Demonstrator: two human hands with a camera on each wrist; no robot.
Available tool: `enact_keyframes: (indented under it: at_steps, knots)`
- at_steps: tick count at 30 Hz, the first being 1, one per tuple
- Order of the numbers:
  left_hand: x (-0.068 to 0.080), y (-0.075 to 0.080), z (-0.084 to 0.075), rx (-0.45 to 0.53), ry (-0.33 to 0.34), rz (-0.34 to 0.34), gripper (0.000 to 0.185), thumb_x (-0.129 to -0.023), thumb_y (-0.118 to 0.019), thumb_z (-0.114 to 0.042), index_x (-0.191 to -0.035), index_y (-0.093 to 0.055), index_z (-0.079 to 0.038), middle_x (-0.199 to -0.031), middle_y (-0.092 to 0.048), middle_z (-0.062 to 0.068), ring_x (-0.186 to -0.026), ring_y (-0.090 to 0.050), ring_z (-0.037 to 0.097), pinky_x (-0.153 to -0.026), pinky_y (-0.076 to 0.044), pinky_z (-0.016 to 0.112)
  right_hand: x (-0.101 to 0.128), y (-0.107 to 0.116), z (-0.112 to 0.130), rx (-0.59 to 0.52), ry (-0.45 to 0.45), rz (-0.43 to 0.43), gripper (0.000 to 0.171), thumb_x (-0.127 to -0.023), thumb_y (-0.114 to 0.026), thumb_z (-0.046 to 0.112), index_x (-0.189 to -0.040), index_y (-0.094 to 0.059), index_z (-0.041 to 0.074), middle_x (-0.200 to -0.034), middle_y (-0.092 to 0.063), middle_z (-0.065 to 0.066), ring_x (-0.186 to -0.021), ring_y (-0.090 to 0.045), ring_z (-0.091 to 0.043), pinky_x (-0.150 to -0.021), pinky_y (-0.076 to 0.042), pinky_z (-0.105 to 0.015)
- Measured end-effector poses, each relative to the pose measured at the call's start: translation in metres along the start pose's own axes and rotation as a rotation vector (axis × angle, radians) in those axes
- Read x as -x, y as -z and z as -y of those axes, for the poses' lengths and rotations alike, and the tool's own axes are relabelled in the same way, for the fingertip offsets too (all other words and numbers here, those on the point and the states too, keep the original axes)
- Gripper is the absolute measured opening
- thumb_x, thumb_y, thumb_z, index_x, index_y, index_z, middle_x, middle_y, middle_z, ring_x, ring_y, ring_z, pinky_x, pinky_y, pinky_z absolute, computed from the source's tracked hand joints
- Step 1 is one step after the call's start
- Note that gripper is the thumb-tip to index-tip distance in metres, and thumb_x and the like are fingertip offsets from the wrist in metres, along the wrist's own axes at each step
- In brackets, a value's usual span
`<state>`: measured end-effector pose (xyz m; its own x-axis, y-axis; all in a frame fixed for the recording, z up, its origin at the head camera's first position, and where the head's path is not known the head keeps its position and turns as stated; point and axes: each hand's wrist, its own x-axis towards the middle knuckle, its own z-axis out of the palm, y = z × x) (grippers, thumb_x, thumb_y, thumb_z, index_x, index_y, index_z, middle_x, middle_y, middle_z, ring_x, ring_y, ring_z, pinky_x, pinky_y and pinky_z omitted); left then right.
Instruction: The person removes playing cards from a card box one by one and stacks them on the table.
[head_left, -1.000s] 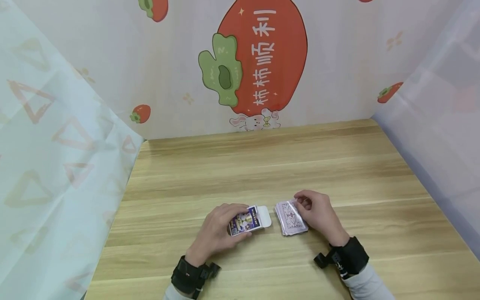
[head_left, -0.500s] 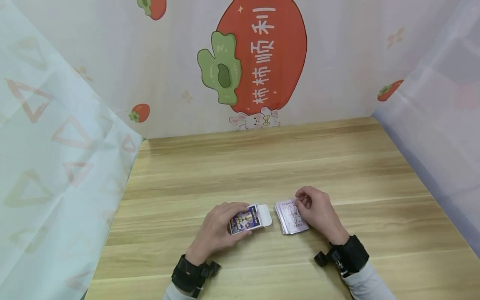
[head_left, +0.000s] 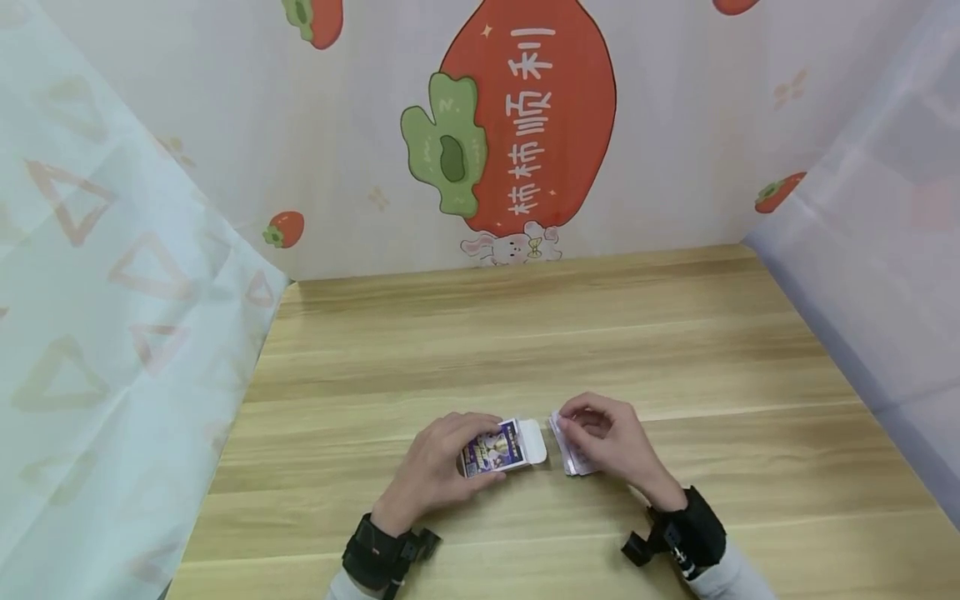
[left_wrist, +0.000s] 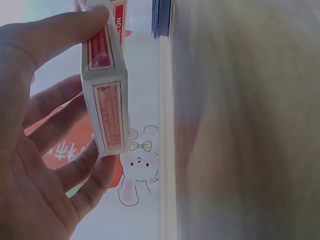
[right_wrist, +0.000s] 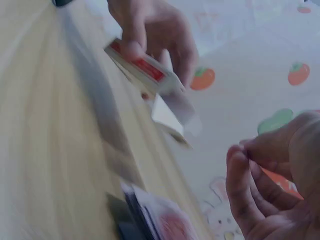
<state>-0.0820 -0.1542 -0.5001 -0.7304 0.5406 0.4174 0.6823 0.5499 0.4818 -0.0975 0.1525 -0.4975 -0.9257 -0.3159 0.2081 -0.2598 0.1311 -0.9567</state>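
Note:
My left hand (head_left: 438, 460) grips a small card box (head_left: 491, 450) with a dark blue and yellow printed face, thumb and fingers on opposite edges. In the left wrist view, the box (left_wrist: 107, 115) shows red panels on its narrow white sides. Its white end flap (head_left: 534, 442) stands open toward the right. Beside it on the table lies a stack of playing cards (head_left: 573, 461), slightly fanned, backs up. My right hand (head_left: 611, 442) hovers over the stack and hides much of it. In the right wrist view, its thumb and index fingertips (right_wrist: 237, 152) meet, with no card showing between them.
A wood-grain table (head_left: 450, 350) spreads beneath both hands. Printed cloth (head_left: 660, 125) with fruit drawings rises behind its back edge. More cloth hangs on the left (head_left: 112, 333) and right (head_left: 885, 275). Each wrist wears a black camera strap (head_left: 375, 552).
My right hand has moved left and slightly toward me, from the stack's right edge to over its middle, covering more of it. The left hand and card box stay nearly still.

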Motion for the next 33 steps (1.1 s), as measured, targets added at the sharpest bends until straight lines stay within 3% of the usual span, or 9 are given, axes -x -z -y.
enact_keyframes:
  at_steps: [4,7,12,20,33]
  knots:
    - [0.000,-0.001,-0.001,0.029,-0.001,0.030,0.064,-0.077,-0.097,-0.041,-0.131,-0.071,-0.018,-0.133,-0.074,-0.004,-0.115,-0.071,0.012,-0.096,-0.060,0.034,0.004,-0.016,0.001,-0.047,-0.001,0.151,0.013,-0.096,-0.076,-0.001,-0.108,-0.074,-0.002,-0.095,-0.076,-0.017,-0.077,-0.077,-0.024,-0.067,-0.067,-0.034]
    - [0.000,-0.002,-0.002,0.044,0.005,0.041,0.065,-0.075,-0.098,-0.041,-0.130,-0.072,-0.019,-0.133,-0.074,-0.005,-0.116,-0.071,0.012,-0.095,-0.060,0.033,0.006,-0.026,0.001,-0.007,0.006,0.201,0.013,-0.095,-0.078,0.001,-0.107,-0.075,0.001,-0.093,-0.077,-0.012,-0.078,-0.076,-0.018,-0.068,-0.067,-0.034]
    - [0.001,-0.002,-0.004,0.050,-0.004,0.039,0.066,-0.072,-0.100,-0.039,-0.129,-0.073,-0.020,-0.132,-0.075,-0.006,-0.117,-0.071,0.012,-0.098,-0.060,0.035,0.008,-0.034,0.001,0.066,-0.011,0.210,0.014,-0.092,-0.080,0.001,-0.102,-0.073,0.008,-0.090,-0.075,-0.005,-0.076,-0.072,-0.010,-0.066,-0.066,-0.030]
    - [0.000,-0.002,-0.007,0.077,-0.014,0.063,0.062,-0.073,-0.099,-0.037,-0.127,-0.073,-0.020,-0.131,-0.075,-0.007,-0.118,-0.070,0.010,-0.100,-0.059,0.032,0.010,-0.037,0.001,0.104,-0.029,0.209,0.021,-0.088,-0.080,-0.006,-0.099,-0.070,0.009,-0.088,-0.072,-0.003,-0.071,-0.070,-0.007,-0.063,-0.065,-0.028]
    - [0.001,-0.003,-0.004,0.033,-0.092,0.006,0.066,-0.073,-0.099,-0.038,-0.129,-0.072,-0.017,-0.129,-0.076,-0.002,-0.111,-0.072,0.013,-0.094,-0.060,0.030,0.009,-0.034,0.005,0.092,-0.157,0.194,0.026,-0.086,-0.085,0.000,-0.106,-0.069,0.005,-0.090,-0.072,-0.005,-0.073,-0.074,-0.013,-0.069,-0.066,-0.030]
